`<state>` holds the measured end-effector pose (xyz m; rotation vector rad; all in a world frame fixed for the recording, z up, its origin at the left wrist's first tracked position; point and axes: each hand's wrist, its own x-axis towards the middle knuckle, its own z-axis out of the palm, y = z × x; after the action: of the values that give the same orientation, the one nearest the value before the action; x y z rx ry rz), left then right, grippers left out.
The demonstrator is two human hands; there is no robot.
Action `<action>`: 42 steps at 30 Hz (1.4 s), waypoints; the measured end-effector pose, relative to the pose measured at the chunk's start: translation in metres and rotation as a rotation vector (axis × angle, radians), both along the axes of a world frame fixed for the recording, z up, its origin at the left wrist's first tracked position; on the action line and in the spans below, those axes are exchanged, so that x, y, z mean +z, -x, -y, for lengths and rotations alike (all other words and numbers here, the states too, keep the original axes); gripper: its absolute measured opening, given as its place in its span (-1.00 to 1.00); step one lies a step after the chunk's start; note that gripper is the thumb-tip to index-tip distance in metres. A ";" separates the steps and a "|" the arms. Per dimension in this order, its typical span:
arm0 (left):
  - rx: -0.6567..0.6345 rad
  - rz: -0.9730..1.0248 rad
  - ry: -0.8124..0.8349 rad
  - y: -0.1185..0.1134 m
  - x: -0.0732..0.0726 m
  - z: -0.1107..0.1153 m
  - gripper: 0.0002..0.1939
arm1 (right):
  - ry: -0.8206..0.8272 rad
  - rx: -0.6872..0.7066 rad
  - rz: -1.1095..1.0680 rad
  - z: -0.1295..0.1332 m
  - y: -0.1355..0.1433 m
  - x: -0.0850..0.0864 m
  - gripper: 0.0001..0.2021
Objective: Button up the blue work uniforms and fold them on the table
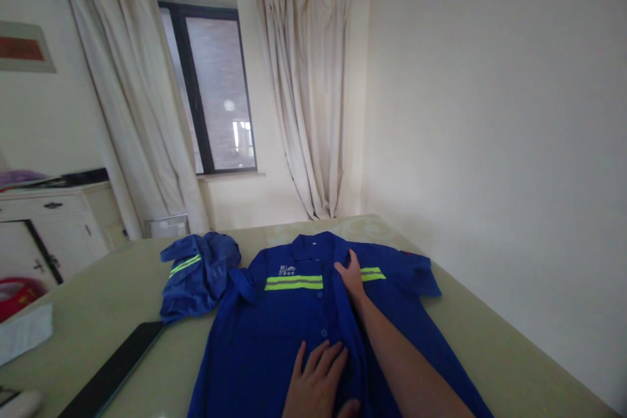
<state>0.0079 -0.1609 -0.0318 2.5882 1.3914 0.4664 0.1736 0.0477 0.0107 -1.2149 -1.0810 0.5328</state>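
Observation:
A blue short-sleeved shirt (pixel 289 313) with yellow-green reflective stripes lies spread on the table (pixel 470 326), its collar toward the far edge. My right hand (pixel 351 277) is closed on the shirt's right front edge, just below the collar, and that edge is slightly raised. Lower down, my left hand (pixel 316 379) rests on the shirt front beside the buttons, fingers spread and holding nothing. To the left, a crumpled blue garment (pixel 200 277) with a similar stripe touches the shirt's left sleeve.
On the left of the table are a long black object (pixel 115 369), a pale sheet (pixel 27 333) and a red item (pixel 19 296). A white cabinet (pixel 63 222) stands behind at the left. The wall (pixel 499 111) runs along the table's right side.

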 end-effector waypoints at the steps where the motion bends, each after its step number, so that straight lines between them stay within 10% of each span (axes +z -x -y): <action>1: 0.039 0.011 -0.008 0.002 0.005 -0.001 -0.32 | 0.021 0.006 -0.012 0.003 -0.005 0.004 -0.38; 7: 0.219 0.021 -0.008 0.011 0.038 -0.012 -0.47 | 0.073 -0.112 -0.012 0.038 -0.107 0.032 -0.36; 12: 0.287 0.030 -0.052 0.016 0.069 -0.040 -0.75 | 0.123 -0.166 0.448 0.106 -0.181 0.001 -0.44; 19: 0.622 0.359 -0.401 0.089 0.222 -0.131 -0.61 | 0.071 -0.273 0.464 0.147 -0.178 -0.020 -0.57; 22: 0.794 0.459 -0.809 0.134 0.252 -0.139 -0.60 | 0.092 -0.226 0.518 0.143 -0.173 -0.014 -0.57; 25: 0.682 0.252 -0.794 0.178 0.223 -0.126 -0.63 | 0.087 -0.181 0.598 0.143 -0.169 -0.012 -0.58; 30: 0.459 -0.233 0.117 0.204 0.131 -0.088 -0.72 | 0.009 -0.028 0.743 0.151 -0.142 -0.002 -0.65; 33: 0.510 -0.317 0.028 0.155 0.104 -0.070 -0.68 | -0.013 0.130 0.762 0.150 -0.091 0.013 -0.68; 38: 0.225 -0.016 -0.099 0.031 0.073 -0.057 -0.62 | -0.043 0.378 0.675 0.141 0.022 0.031 -0.58; 42: 0.194 -0.024 -0.157 -0.007 0.022 -0.063 -0.44 | 0.044 0.579 0.722 0.142 0.061 0.023 -0.64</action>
<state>0.0144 -0.0979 -0.0102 2.5972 1.6870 0.5955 0.1121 -0.0942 0.0341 -1.1487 -2.0779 0.5643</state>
